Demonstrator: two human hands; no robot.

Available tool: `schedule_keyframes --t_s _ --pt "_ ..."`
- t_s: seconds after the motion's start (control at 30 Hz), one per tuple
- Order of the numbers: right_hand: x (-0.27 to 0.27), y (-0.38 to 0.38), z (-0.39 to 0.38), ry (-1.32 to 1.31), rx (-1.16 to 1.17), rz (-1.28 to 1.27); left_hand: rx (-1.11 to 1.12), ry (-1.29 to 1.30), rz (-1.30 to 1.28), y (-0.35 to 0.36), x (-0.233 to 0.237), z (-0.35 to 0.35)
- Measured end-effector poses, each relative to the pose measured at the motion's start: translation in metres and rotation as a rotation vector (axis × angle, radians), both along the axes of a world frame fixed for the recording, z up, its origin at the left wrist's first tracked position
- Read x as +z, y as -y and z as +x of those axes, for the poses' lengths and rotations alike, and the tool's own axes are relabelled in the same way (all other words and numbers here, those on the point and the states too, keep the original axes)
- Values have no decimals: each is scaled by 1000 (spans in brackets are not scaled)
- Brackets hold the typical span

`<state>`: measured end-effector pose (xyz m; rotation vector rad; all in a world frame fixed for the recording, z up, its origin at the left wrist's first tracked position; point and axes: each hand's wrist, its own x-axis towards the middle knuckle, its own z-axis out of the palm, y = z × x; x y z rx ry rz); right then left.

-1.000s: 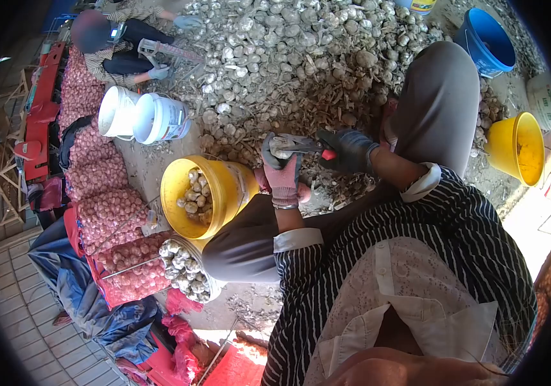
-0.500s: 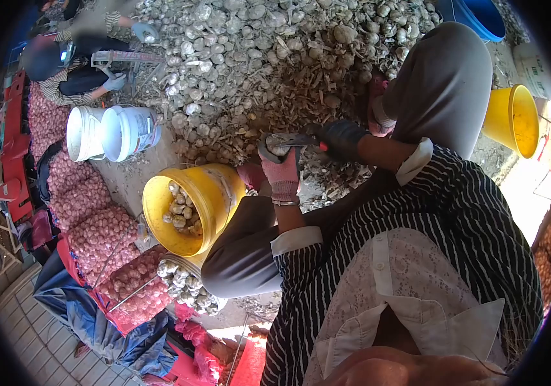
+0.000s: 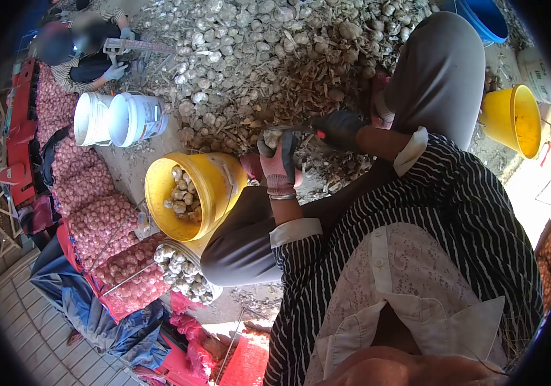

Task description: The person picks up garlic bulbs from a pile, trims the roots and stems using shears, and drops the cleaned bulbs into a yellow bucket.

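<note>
My left hand (image 3: 279,168), in a pink glove with dark fingertips, is closed around a garlic bulb (image 3: 272,136). My right hand (image 3: 341,131), in a dark glove, grips a cutting tool (image 3: 301,128) with a red part near the fingers. Its metal end reaches to the bulb; whether it is a knife or shears I cannot make out. Beyond both hands spreads a heap of garlic (image 3: 224,64) with dry stalks and skins. Left of my knee, a tilted yellow bucket (image 3: 156,209) holds several trimmed bulbs (image 3: 185,199).
Two white buckets (image 3: 135,122) stand at the left, near a co-worker (image 3: 85,67) in grey gloves. Filled pink net sacks (image 3: 98,225) line the left side. Beside my knee sits a container of garlic (image 3: 188,276). A yellow bucket (image 3: 507,122) and a blue bucket (image 3: 484,19) are at right.
My left hand has turned slightly around the bulb, and the tool's blade shows less. The view has shifted a little. The co-worker's hands have moved.
</note>
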<state>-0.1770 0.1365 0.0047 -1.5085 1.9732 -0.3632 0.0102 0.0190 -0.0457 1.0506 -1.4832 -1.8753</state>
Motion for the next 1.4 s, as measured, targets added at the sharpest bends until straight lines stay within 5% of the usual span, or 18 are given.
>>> schedule_keyframes --t_s 0.07,0.1,0.2,0.27,0.33,0.4,0.5,0.6,0.7,0.87,0.93,1.0,1.03,1.1,1.13,1.2,1.3,1.4 --pt "-11 -1 7 36 -58 -54 -35 165 -486 -6 24 -5" --pt "-21 0 12 75 -119 -101 -35 163 -494 -8 33 -10" --pt "-96 11 12 256 -177 -94 44 71 -242 -9 39 -16" --pt "-30 6 -6 509 -410 2 49 -682 499 -4 38 -12" --pt "-17 4 -9 768 -641 103 99 -784 554 -2 50 -11" --pt "-59 0 -3 658 -477 -196 170 -929 598 -1 61 -16" --pt "-37 -10 10 485 -267 -220 -25 -1174 686 10 46 -16" --pt "-15 -8 13 565 -207 -140 -207 -1199 577 15 20 -24" --pt "-15 -3 11 522 -171 -145 50 -738 663 -10 47 -31" --pt "-35 2 6 376 -172 -88 -24 -744 655 0 37 -14" --pt "-36 6 6 387 -203 -71 59 -1010 766 17 53 -16" --pt "-22 10 7 846 -490 62 21 -1447 546 41 71 7" --pt "-11 10 6 841 -497 63 209 -1600 553 45 88 29" --pt "10 8 4 1068 -651 80 310 -1654 381 46 123 44" --pt "-14 11 13 1067 -651 80 375 -1559 394 49 120 39" --pt "-80 18 37 967 -367 -679 442 -1187 395 52 100 12" --pt "29 11 8 639 -214 -346 112 -275 330 40 0 -40" --pt "37 8 -9 573 -144 -402 -218 -72 556 7 -92 -60"
